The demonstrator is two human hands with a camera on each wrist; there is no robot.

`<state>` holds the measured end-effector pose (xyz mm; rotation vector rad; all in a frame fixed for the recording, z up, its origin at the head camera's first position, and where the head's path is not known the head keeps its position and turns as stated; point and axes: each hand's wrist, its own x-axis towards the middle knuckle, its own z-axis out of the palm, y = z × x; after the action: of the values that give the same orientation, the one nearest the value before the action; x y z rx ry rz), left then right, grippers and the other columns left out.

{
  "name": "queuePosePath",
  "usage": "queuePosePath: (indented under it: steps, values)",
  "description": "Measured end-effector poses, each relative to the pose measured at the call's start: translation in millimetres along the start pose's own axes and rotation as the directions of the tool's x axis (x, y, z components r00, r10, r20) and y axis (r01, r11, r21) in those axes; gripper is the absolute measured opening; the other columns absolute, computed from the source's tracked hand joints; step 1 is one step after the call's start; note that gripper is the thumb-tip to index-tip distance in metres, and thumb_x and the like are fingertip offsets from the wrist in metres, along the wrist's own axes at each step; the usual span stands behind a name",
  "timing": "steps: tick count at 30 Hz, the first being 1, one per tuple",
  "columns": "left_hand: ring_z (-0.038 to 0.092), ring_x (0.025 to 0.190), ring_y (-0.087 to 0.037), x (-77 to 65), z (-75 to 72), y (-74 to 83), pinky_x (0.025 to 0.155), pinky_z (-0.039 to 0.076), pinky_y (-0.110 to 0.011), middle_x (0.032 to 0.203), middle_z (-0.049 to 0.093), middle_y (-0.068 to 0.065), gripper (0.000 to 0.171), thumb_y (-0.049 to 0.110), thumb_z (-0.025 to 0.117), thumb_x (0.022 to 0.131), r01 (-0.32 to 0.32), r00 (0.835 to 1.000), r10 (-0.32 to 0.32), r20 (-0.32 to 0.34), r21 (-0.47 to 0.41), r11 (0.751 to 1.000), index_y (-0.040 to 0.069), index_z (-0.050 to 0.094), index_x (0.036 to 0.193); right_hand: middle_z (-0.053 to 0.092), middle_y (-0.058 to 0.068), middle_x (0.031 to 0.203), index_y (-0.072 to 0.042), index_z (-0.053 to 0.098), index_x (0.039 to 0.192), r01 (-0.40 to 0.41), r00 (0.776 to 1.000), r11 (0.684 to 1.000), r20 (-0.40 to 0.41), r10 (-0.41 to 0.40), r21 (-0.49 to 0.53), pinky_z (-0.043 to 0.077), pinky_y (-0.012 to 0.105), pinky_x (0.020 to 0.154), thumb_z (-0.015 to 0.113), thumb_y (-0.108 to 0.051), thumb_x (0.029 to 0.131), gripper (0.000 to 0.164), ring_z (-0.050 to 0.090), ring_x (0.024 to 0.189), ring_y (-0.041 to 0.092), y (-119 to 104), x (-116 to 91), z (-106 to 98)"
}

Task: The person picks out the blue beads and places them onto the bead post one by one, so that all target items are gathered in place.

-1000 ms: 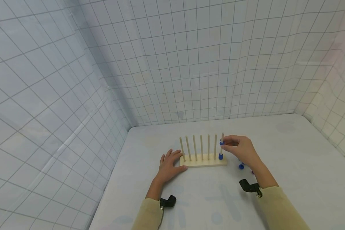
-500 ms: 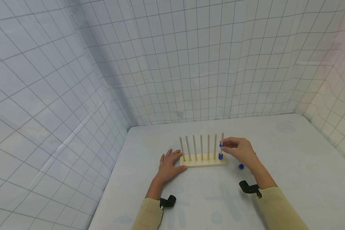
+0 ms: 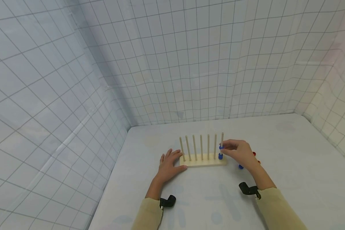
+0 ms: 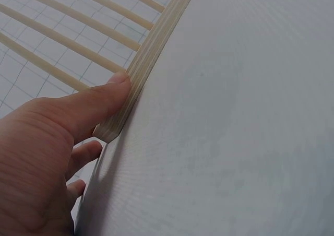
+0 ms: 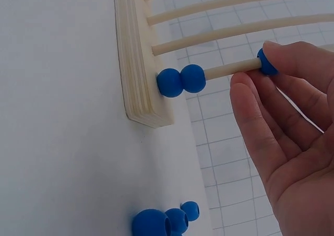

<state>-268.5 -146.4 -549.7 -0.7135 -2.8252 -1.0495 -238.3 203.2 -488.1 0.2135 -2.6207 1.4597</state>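
Observation:
A wooden rack (image 3: 203,163) with a row of upright pegs stands on the table, its pegs bare except the rightmost. My left hand (image 3: 168,169) grips the rack's left end; in the left wrist view the thumb (image 4: 112,92) lies on the front edge and the fingers reach past the end. My right hand (image 3: 241,153) pinches a blue bead (image 5: 267,61) threaded partway up the rightmost peg (image 5: 232,69). Below it on that peg, two blue beads (image 5: 181,81) sit stacked against the base, with a stretch of bare peg between them and the pinched one.
Several loose blue beads (image 5: 151,224) lie on the table right of the rack. A red bead (image 3: 254,153) and an orange bead (image 3: 259,162) show beside my right forearm, which hides part of that area. Grid-patterned sheets (image 3: 189,64) hang behind and at both sides.
My right hand has moved down the rightmost peg with the blue bead, closer to the two stacked beads. The left hand and rack have stayed in place.

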Motion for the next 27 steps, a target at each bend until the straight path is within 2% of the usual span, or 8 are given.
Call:
queuePosePath:
  steps: [11, 27]
  values:
    - [0.017, 0.152, -0.034, 0.1, 0.2, -0.5, 0.117, 0.002, -0.063, 0.155, 0.044, 0.0, 0.067, 0.052, 0.074, 0.088, 0.005, 1.0, -0.005, 0.003, 0.002, 1.0, 0.019, 0.057, 0.144, 0.075, -0.002, 0.101, -0.015, 0.076, 0.114, -0.022, 1.0, 1.0, 0.008, 0.022, -0.003, 0.054, 0.049, 0.087, 0.08, -0.026, 0.088, 0.028, 0.068, 0.101, 0.022, 10, -2, 6]
    - [0.017, 0.152, -0.034, -0.7, 0.1, -0.3, 0.117, 0.002, -0.063, 0.155, 0.044, -0.001, 0.068, 0.053, 0.073, 0.088, 0.006, 1.0, -0.006, 0.005, 0.012, 1.0, 0.02, 0.056, 0.145, 0.075, -0.001, 0.102, -0.018, 0.077, 0.112, -0.048, 0.999, 0.998, 0.015, 0.049, -0.028, 0.052, 0.051, 0.089, 0.08, -0.03, 0.088, 0.027, 0.067, 0.105, 0.025, 17, -3, 11]
